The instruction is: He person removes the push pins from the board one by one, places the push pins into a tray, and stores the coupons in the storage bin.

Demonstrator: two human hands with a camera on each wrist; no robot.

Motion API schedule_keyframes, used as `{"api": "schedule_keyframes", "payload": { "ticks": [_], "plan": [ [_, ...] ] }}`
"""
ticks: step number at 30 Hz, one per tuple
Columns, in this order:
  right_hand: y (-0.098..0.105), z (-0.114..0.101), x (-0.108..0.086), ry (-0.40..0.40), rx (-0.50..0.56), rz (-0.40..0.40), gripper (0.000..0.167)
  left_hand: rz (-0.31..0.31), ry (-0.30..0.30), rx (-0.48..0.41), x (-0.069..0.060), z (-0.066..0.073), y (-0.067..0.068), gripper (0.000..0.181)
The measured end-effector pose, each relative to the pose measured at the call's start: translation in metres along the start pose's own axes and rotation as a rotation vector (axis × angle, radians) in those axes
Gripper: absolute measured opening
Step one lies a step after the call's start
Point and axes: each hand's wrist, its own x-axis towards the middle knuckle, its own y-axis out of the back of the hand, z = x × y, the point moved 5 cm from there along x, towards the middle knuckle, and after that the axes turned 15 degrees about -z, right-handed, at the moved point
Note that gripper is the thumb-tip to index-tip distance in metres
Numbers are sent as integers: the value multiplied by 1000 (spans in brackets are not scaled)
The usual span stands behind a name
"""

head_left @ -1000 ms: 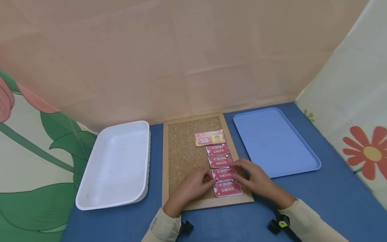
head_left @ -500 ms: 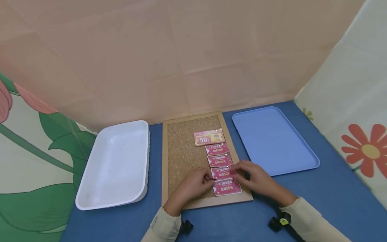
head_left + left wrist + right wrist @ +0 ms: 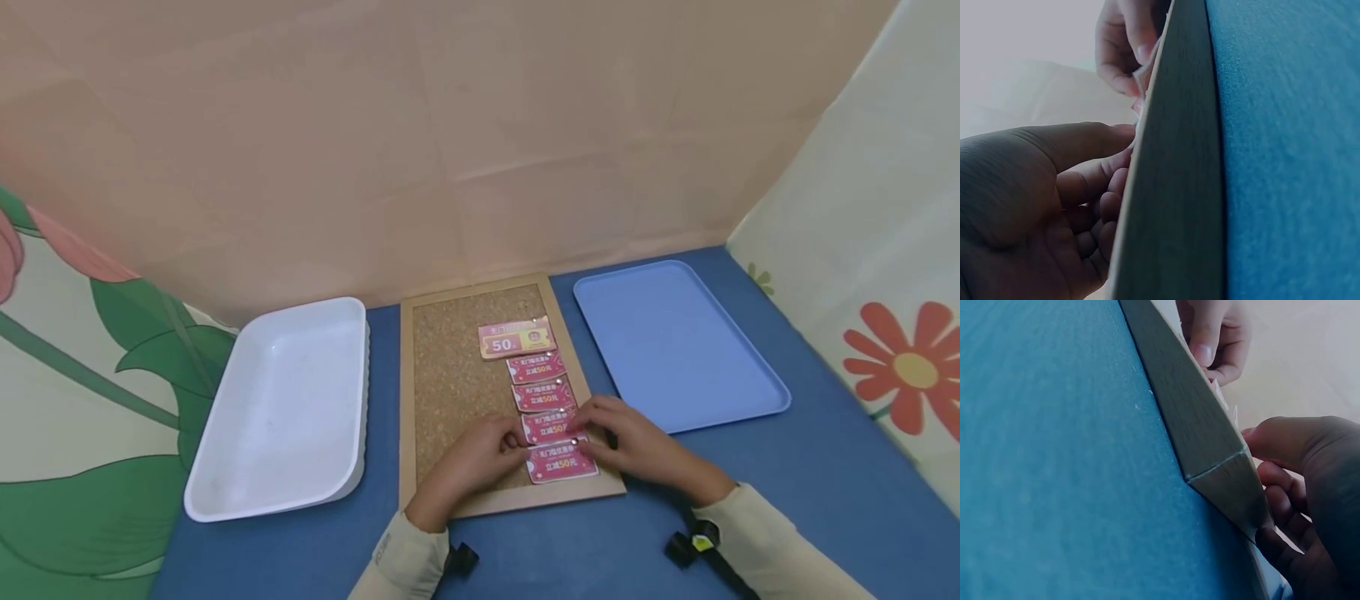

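Several pink-and-red coupons form a column on the right half of a framed cork board (image 3: pixel 450 367). My left hand (image 3: pixel 480 457) pinches the left edge of the lowest coupon (image 3: pixel 562 463) between thumb and forefinger. A small shiny pin (image 3: pixel 575 442) shows at that coupon's upper edge. Beside it is my right hand (image 3: pixel 637 442), thumb and forefinger apart, the thumb near the pin and the forefinger over the right end of the coupon above (image 3: pixel 546 428). In the left wrist view, a coupon's edge (image 3: pixel 1137 106) curls up from the board.
A deep white tray (image 3: pixel 281 408) stands left of the board. On the right lies a flat blue tray (image 3: pixel 678 350). Blue cloth (image 3: pixel 555 554) covers the table, with a pink sheet (image 3: pixel 450 150) behind it.
The right thumb and forefinger have drawn slightly apart, and the pin on the lowest coupon now shows between them. The left hand stays in place. The view has shifted slightly.
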Motion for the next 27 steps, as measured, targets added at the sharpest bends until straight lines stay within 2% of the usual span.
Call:
{"api": "schedule_keyframes", "payload": {
  "ticks": [8,17,27],
  "plan": [
    [-1,-3,3,18,-27,-13,20,3,17,11,1,-1,0,12],
    [-6,0,2,75,-89,33,17,11,8,3,2,-4,-1,13],
    [-7,2,2,49,-95,32,14,8,-12,-3,4,-5,-1,13]
  ]
}}
